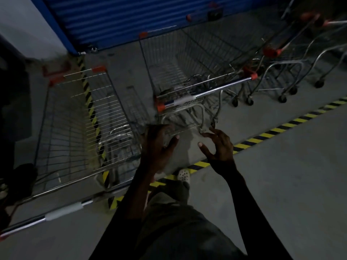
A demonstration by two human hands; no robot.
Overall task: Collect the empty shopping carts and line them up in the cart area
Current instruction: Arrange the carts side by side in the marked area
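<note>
The room is dim. In the upper left of the frame a blue shutter closes the back wall, and a yellow-and-black floor stripe runs from the lower middle to the right edge. The biggest thing is the left cart, which fills the left side; its basket looks empty and its handle lies near the lower left corner. The middle cart stands in the upper centre with its handle bar tilted. At the upper right there is a row of nested carts.

I think the danger is this: the middle cart stands crooked to the row, so a push from here could jam its basket against the frames. The person's white shoe is also near the wheels and the stripe.

The left hand and the right hand are raised just below the handle bar, apart from it. Both are released, with fingers spread and palms facing each other, and they hold nothing.
</note>
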